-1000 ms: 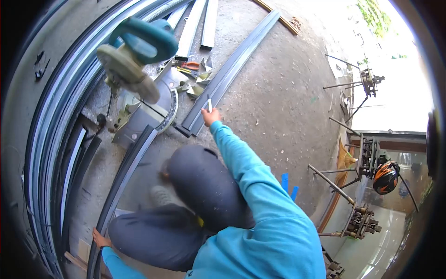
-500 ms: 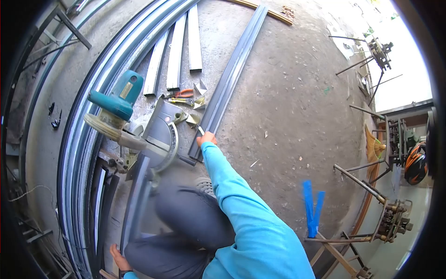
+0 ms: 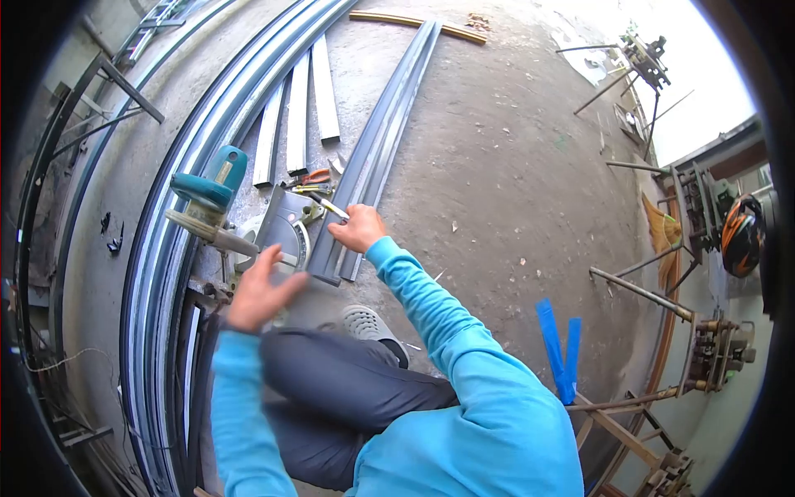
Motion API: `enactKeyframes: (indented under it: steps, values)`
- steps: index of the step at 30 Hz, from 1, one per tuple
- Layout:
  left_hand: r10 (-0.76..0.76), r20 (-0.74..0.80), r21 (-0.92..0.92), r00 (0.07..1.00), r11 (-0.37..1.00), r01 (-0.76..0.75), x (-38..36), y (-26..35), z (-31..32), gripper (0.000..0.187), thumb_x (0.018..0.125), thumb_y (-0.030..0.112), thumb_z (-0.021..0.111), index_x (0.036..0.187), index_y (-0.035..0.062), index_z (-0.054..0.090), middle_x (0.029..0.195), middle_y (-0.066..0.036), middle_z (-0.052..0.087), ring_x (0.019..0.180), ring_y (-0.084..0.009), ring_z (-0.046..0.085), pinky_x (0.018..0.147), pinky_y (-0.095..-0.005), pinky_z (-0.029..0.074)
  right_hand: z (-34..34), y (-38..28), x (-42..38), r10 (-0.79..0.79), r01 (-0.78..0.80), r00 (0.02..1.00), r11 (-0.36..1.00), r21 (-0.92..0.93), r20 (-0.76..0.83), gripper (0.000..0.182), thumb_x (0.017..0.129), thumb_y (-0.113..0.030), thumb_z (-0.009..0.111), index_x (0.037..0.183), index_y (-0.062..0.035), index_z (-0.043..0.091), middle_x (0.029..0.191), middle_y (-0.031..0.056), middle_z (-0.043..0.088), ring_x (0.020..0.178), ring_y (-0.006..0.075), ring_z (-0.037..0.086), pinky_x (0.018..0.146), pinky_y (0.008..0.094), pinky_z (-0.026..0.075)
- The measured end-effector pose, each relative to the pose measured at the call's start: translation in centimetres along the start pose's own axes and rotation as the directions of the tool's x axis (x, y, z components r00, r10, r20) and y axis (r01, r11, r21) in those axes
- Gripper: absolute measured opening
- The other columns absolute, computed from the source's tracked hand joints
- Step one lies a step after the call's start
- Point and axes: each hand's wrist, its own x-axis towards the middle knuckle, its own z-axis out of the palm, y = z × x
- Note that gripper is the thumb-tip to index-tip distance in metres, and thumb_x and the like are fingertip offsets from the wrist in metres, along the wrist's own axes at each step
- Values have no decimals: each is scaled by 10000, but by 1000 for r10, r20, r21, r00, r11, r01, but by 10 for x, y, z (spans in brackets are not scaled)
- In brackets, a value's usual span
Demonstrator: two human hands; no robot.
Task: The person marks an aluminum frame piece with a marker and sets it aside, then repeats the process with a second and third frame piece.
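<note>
My right hand (image 3: pixel 361 229) is closed on a marker pen (image 3: pixel 333 208), white with a dark end, which points up and left. The hand is over the near part of the long grey metal profiles (image 3: pixel 389 112) lying on the floor. My left hand (image 3: pixel 263 291), slightly blurred, hangs open with fingers apart and holds nothing. It is in front of the miter saw (image 3: pixel 217 192), whose teal motor housing stands at the left. The saw's curved angle scale (image 3: pixel 301 240) shows between my hands. Pliers (image 3: pixel 316 176) with orange handles lie behind the saw.
Several long metal profiles (image 3: pixel 157 273) run along the left. Shorter white tubes (image 3: pixel 298 116) lie beyond the saw. My shoe (image 3: pixel 364 321) is on the floor near the profile ends. At the right are blue strips (image 3: pixel 561 352), metal stands (image 3: pixel 642 298) and a helmet (image 3: pixel 742 236).
My left hand has come up from low at the left to the front of the saw. My right hand has risen slightly, still gripping the pen. The view has shifted a little.
</note>
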Motion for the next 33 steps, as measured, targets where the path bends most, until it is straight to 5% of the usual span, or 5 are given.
enactKeyframes:
  steps: [4, 8, 12, 24, 33]
  values:
    - [-165, 246, -12, 955, 985, 173, 61, 22, 49, 839, 883, 405, 860, 1482, -51, 491, 1094, -156, 743, 1003, -255, 720, 917, -388, 581, -11, -32, -35, -137, 154, 985, 971, 181, -100, 327, 796, -308, 772, 869, 10, 740, 785, 230, 736, 766, 362, 759, 752, 458, 592]
    - [-160, 245, -129, 956, 972, 196, 46, 14, 33, 635, 856, 290, 854, 1336, -49, 613, 969, -105, 749, 885, -229, 728, 826, -344, 591, 22, 24, -42, 354, -42, 876, 733, 679, -328, 464, 892, -331, 832, 1115, 31, 647, 862, 206, 742, 830, 312, 737, 772, 426, 579]
    - [-62, 293, 315, 954, 949, -35, -14, 21, 51, 654, 883, 393, 837, 1349, -19, 635, 1237, -230, 724, 1143, -395, 706, 1011, -446, 566, 77, 144, -60, 674, -443, 639, 717, 539, -371, 924, 730, -486, 947, 1348, 52, 520, 1197, 295, 693, 1126, 435, 695, 1032, 483, 532]
    - [-71, -16, -268, 997, 961, 64, -136, 36, -10, 505, 948, 62, 778, 1413, -6, 594, 1224, -100, 697, 1112, -175, 678, 1003, -334, 557, 78, 260, -107, 787, -814, 576, 575, -77, -221, 880, 766, -402, 962, 1370, -17, 452, 1193, 238, 759, 1109, 357, 764, 966, 475, 619]
    - [-35, -61, -219, 998, 976, 21, -116, 45, -11, 506, 913, 70, 800, 1385, 2, 631, 1190, -120, 719, 1060, -199, 696, 927, -340, 576, 57, 301, -112, 849, -889, 457, 435, -142, -265, 815, 713, -340, 973, 1333, 6, 572, 1216, 209, 762, 1135, 364, 757, 1009, 455, 608]
